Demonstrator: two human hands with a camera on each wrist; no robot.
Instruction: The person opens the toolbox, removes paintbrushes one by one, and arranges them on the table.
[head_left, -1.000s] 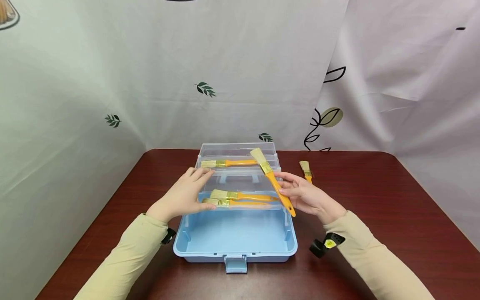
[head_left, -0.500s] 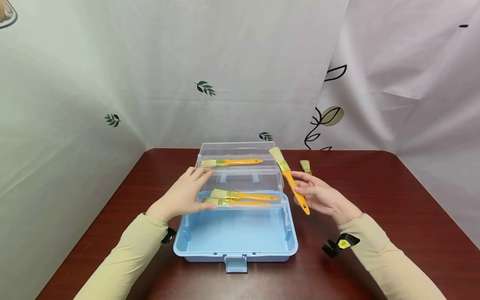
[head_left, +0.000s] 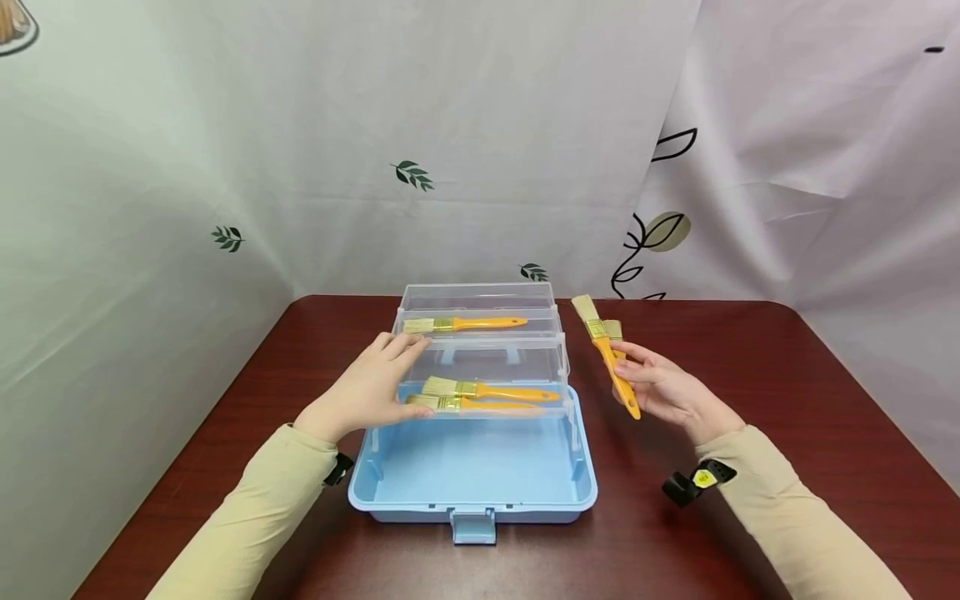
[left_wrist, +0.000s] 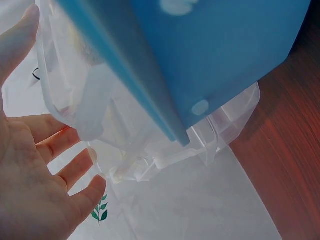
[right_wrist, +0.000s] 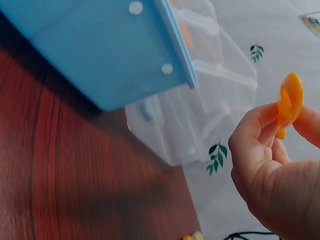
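Note:
My right hand (head_left: pixel 663 390) pinches the orange handle of a paintbrush (head_left: pixel 604 343), raised right of the box with its pale bristles up and tilted left. In the right wrist view the handle end (right_wrist: pixel 290 100) stands between thumb and fingers. My left hand (head_left: pixel 366 390) rests at the left side of the clear trays (head_left: pixel 487 354), thumb at the lower tray's front, fingers spread toward the upper one. One brush (head_left: pixel 487 322) lies in the upper tray. Two more, a brush (head_left: pixel 517 393) and another brush (head_left: pixel 483 406), lie in the lower tray.
The light blue toolbox (head_left: pixel 472 508) stands unfolded on the dark red table (head_left: pixel 675 533), its latch (head_left: pixel 474 527) hanging at the front. Another paintbrush (head_left: pixel 614 328) lies on the table at right, partly behind the held one. A pale patterned curtain (head_left: pixel 480 167) closes off the back.
My right hand has moved rightward with the paintbrush, from over the trays' right end to beside the box. The left hand stays in place at the trays.

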